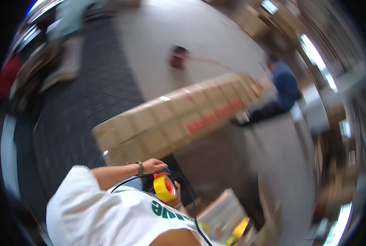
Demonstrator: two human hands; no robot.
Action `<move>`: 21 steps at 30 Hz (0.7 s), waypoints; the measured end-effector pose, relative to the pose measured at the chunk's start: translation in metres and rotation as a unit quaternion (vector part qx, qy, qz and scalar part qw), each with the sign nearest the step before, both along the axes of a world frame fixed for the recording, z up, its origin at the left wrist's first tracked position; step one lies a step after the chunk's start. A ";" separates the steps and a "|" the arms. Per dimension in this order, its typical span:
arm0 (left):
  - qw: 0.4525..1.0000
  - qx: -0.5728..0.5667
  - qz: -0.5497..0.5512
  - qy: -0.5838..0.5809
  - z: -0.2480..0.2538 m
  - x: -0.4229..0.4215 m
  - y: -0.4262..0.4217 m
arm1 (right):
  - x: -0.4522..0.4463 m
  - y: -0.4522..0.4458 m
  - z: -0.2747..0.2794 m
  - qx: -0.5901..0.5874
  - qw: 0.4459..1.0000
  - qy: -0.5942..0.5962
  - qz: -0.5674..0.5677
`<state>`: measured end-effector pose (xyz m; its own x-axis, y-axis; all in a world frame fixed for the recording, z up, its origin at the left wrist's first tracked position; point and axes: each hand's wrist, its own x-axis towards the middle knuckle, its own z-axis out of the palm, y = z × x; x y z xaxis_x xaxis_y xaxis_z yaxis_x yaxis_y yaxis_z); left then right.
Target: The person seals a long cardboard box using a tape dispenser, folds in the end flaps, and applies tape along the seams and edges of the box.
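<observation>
A tape dispenser point(165, 187) with a wide yellow roll and red and blue parts is held close to my body. My right hand point(177, 197) is wrapped around the roll side, partly hidden behind it. My left hand point(154, 165), a green band on its wrist, has its fingers closed at the dispenser's red and blue end. Just beyond my hands lies a long brown cardboard box point(172, 117), with red print on its side and shiny strips across it. The picture is smeared by motion.
A person in blue point(285, 86) is low at the box's far end, one hand near it. A dark red object point(178, 57) with a red line lies on the pale floor. A dark ribbed mat point(97, 69) runs at left. Cartons point(250, 22) stand far right. A black cable point(193, 197) crosses my front.
</observation>
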<state>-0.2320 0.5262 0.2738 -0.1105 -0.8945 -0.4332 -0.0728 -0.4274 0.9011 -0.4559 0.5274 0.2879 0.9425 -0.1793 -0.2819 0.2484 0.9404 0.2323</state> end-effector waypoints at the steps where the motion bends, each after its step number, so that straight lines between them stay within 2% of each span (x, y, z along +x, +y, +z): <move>1: 0.998 0.013 0.063 0.011 0.007 -0.002 0.011 | 0.000 -0.002 -0.001 -0.007 0.996 -0.008 0.090; 3: 0.993 0.018 0.114 -0.019 0.023 0.000 0.032 | 0.000 -0.013 -0.005 -0.024 0.989 0.101 0.104; 6: 0.981 -0.004 0.195 -0.019 0.033 -0.011 0.077 | 0.004 -0.011 -0.015 -0.058 0.968 0.080 0.230; 9: 0.950 -0.030 0.305 -0.054 0.042 -0.031 0.119 | 0.006 -0.011 -0.018 -0.075 0.950 0.067 0.296; 13: 0.926 -0.003 0.374 -0.053 0.052 -0.057 0.159 | 0.009 -0.023 -0.017 -0.146 0.854 0.030 0.499; 14: 0.922 -0.003 0.384 -0.052 0.052 -0.058 0.166 | 0.015 -0.023 -0.014 -0.147 0.848 0.030 0.508; 15: 0.917 -0.005 0.395 -0.058 0.052 -0.056 0.175 | 0.026 -0.021 -0.010 -0.217 0.815 0.030 0.536; 18: 0.899 -0.015 0.434 -0.060 0.049 -0.058 0.203 | 0.055 -0.010 0.004 -0.417 0.677 0.031 0.606; 21: 0.881 -0.006 0.472 -0.046 0.047 -0.063 0.232 | 0.075 0.006 -0.001 -0.427 0.628 0.038 0.650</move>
